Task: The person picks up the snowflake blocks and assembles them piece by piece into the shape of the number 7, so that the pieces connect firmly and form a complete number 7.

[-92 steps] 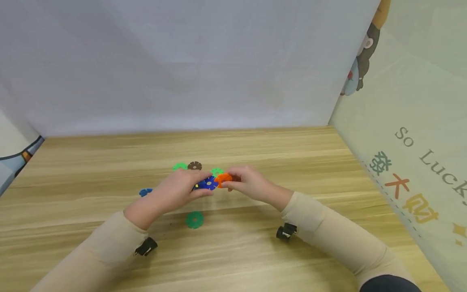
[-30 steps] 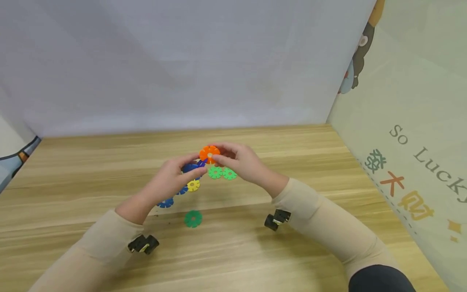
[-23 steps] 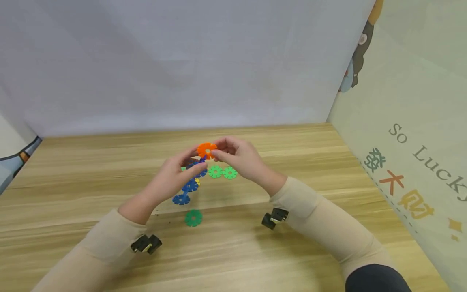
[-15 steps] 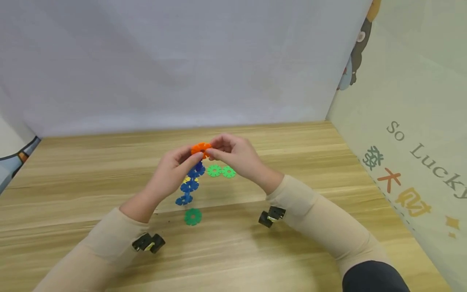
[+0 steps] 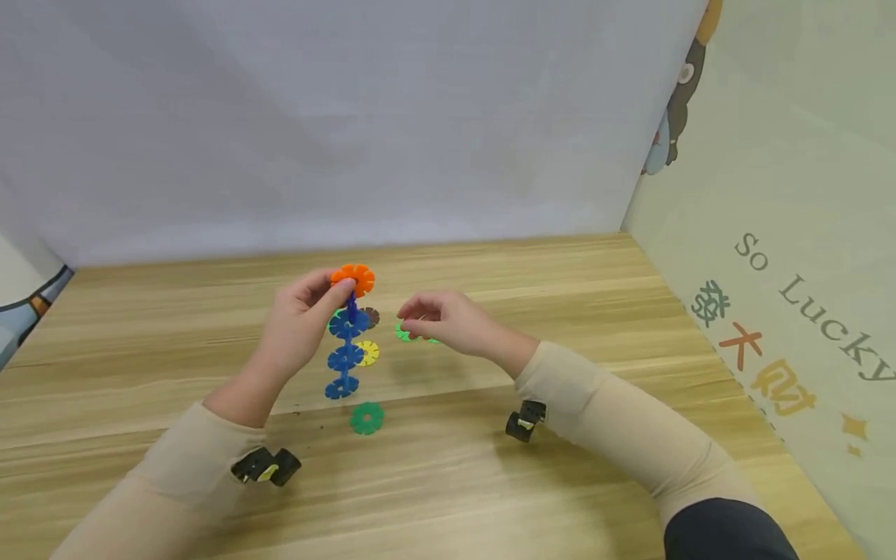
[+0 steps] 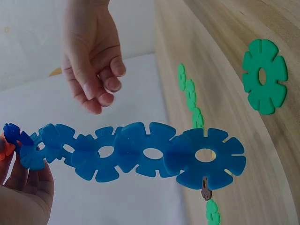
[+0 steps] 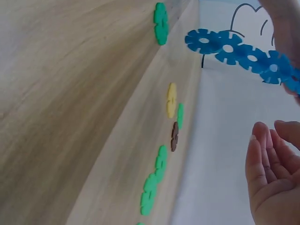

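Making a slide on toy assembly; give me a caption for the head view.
Left hand holds up a blue disc chain topped with an orange disc; right hand hovers nearby.

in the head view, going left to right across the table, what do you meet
left hand → blue chain with the orange disc on top, held by that hand → yellow disc → light green discs on the table → right hand

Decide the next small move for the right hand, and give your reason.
Probably lower the right hand to pick up a light green disc beneath its fingers: it holds nothing, while the left hand pinches the orange-topped blue chain hanging free.
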Demonstrator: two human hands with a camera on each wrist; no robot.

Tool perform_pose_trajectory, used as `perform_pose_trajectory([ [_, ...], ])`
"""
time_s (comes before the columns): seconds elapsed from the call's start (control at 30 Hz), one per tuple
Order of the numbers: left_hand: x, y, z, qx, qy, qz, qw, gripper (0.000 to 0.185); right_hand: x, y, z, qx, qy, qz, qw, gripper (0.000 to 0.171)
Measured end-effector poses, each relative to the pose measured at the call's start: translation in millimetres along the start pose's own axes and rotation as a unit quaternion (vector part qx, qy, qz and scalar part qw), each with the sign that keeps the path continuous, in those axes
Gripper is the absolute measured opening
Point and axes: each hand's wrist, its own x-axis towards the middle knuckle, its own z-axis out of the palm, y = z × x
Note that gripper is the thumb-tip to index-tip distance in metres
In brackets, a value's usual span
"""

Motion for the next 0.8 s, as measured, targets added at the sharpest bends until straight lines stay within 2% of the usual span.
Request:
perform_pose_trajectory([
  [0.1,-0.8,1.5,-2.8,-0.003,0.008,0.006,0.9999,0.028,3.5,7.6,4.6,-0.016,-0.024,0.003,1.0,0.024],
  [0.2,-1.4,-1.4,-5.2,-0.004,0.01,0.018,0.9998,0.026,7.3,13.3,12.8,-0.061,-0.053,-0.001,0.997,0.024],
  [0.33,-0.9,-6.0,-7.6,-0.013,0.016,0.033,0.9992,0.024,15.2,17.8,24.4,-0.16,-0.098,-0.02,0.982,0.026],
  [0.4,-0.9,-6.8,-9.0,-0.012,0.019,0.036,0.9991,0.023,20.5,18.1,29.5,-0.214,-0.12,-0.028,0.969,0.029],
  [0.47,-1.1,-7.0,-10.1,-0.01,0.021,0.038,0.999,0.022,26.1,18.1,34.5,-0.271,-0.143,-0.038,0.951,0.035],
  [0.63,-2.3,-6.2,-11.7,-0.012,0.022,0.041,0.9989,0.021,36.2,21.0,46.5,-0.389,-0.187,-0.08,0.898,0.05],
  [0.73,-3.1,-5.3,-11.5,-0.017,0.019,0.043,0.9988,0.019,35.0,24.4,50.6,-0.426,-0.208,-0.073,0.877,0.053],
  [0.8,-3.4,-4.9,-11.5,-0.019,0.017,0.045,0.9987,0.018,32.0,27.3,50.8,-0.437,-0.216,-0.066,0.871,0.052],
])
